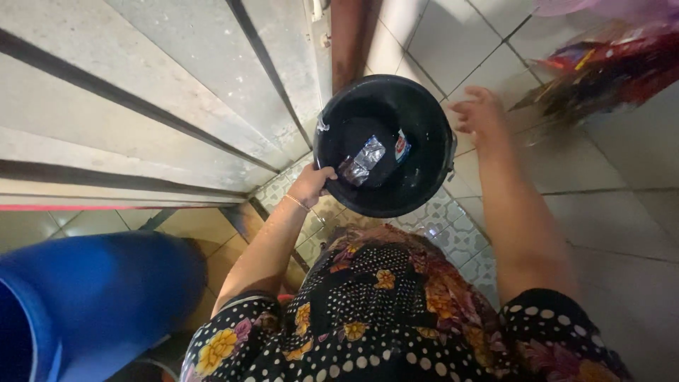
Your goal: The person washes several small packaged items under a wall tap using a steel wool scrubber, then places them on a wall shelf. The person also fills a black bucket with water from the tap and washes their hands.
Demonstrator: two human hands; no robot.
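The black bucket [385,145] hangs just above the tiled floor [622,212], close to the metal door [141,92]. At its bottom lie a crumpled silver wrapper [362,161] and a small printed sachet [402,146] (rubbish, by the look of it), so it is already partly loaded. The left hand [312,184] clamps its fingers over the near rim. The right hand [477,110] hovers beside the far rim, fingers loosely spread, holding nothing. Colourful packets [601,67] wait untouched on the floor beyond, and a blue barrel [92,304] stands at the left.
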